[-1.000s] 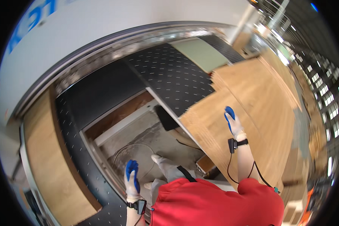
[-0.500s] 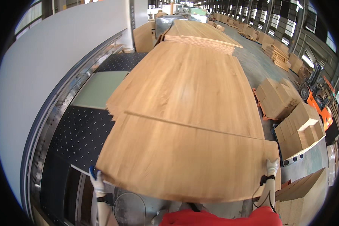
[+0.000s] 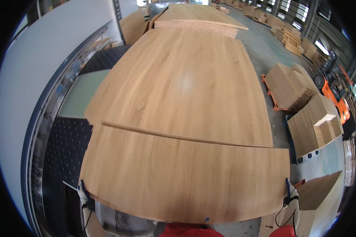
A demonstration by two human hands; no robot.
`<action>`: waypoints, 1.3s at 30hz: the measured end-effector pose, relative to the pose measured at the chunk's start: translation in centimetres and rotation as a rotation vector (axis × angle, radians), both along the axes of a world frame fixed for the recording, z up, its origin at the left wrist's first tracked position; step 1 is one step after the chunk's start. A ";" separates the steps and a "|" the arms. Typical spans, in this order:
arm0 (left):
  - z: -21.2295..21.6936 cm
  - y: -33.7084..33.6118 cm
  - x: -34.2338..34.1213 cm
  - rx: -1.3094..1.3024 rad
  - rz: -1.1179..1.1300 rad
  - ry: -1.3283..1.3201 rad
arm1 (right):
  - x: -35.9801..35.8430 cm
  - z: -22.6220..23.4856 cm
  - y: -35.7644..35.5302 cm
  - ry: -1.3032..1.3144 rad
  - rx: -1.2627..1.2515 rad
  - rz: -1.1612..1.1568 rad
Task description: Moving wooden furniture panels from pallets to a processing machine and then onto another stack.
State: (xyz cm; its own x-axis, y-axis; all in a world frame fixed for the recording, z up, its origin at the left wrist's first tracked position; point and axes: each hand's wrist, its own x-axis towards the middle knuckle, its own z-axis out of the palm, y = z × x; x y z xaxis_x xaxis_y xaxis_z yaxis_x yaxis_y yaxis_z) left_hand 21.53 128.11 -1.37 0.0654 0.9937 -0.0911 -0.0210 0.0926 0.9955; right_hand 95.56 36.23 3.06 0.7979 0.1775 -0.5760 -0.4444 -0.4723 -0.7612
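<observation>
Lower left, the left hand (image 3: 83,193) touches the left end of the wood-grain board (image 3: 184,177) spanning lower centre; lower right, the right hand (image 3: 292,192) touches its right end. I cannot tell whether either grips.

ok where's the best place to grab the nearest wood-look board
The nearest board is probably best held by its left and right edges, near the front corners, reaching in from each side: it is a wide, flat sheet with no handle visible, and those edges are exposed.
</observation>
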 end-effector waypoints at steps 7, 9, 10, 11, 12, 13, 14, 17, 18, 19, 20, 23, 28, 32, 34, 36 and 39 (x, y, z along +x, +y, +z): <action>-0.1 1.4 -8.9 0.047 0.221 0.070 | -3.9 -2.2 5.5 0.122 0.051 0.000; -1.0 3.4 -10.0 0.132 0.345 0.190 | -5.6 -2.5 5.3 0.076 0.063 0.110; -1.6 3.3 -7.9 0.108 0.370 0.166 | -6.7 -1.7 4.5 0.032 0.029 0.166; -1.6 3.8 -10.6 0.191 0.401 0.197 | -7.2 -2.2 5.9 0.035 -0.071 0.190; -0.6 2.1 -10.1 0.223 0.451 0.167 | -8.1 -2.2 7.1 0.017 -0.188 0.195; -2.7 1.8 -12.5 0.147 0.574 0.213 | -9.1 -2.5 8.7 0.003 -0.219 0.221; -3.2 0.2 -13.2 0.164 0.642 0.235 | -10.3 -2.9 10.4 -0.003 -0.197 0.249; 0.2 -8.3 -6.7 -0.016 0.412 -0.213 | -15.1 -2.1 15.6 -0.031 -0.140 0.313; -0.7 -10.8 -6.8 0.022 0.396 -0.238 | -16.7 -2.1 18.7 -0.027 -0.102 0.353; -0.1 -13.9 -5.3 -0.032 0.408 -0.332 | -18.4 -1.7 21.3 -0.028 -0.072 0.384; -0.5 -16.5 -5.1 -0.078 0.356 -0.400 | -20.1 -1.3 24.2 -0.023 -0.039 0.416; 0.2 -23.9 -1.3 -0.312 0.221 -0.601 | -26.1 0.8 33.4 0.032 0.083 0.445; 2.8 -33.4 6.8 -0.452 0.219 -0.596 | -35.3 1.6 47.9 0.272 0.328 0.689; 1.1 -35.5 11.2 -0.383 0.278 -0.517 | -43.4 2.4 57.2 0.281 0.465 0.788; 2.1 -33.1 10.9 -0.347 0.346 -0.559 | -46.2 1.2 61.2 0.350 0.504 0.818; 3.3 -29.5 7.6 -0.212 0.381 -0.562 | -49.7 1.0 64.7 0.370 0.410 0.816; 1.9 -26.1 1.4 -0.217 0.408 -0.568 | -55.1 1.1 68.4 0.486 0.345 0.930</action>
State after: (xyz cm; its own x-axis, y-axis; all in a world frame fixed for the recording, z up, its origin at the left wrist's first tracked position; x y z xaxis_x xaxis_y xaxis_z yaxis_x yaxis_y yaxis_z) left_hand 22.89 101.99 0.52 -0.2107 0.9126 -0.3504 -0.6032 0.1607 0.7813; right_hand 40.42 104.68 4.17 -0.0282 0.8021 -0.5965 -0.3139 -0.5737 -0.7566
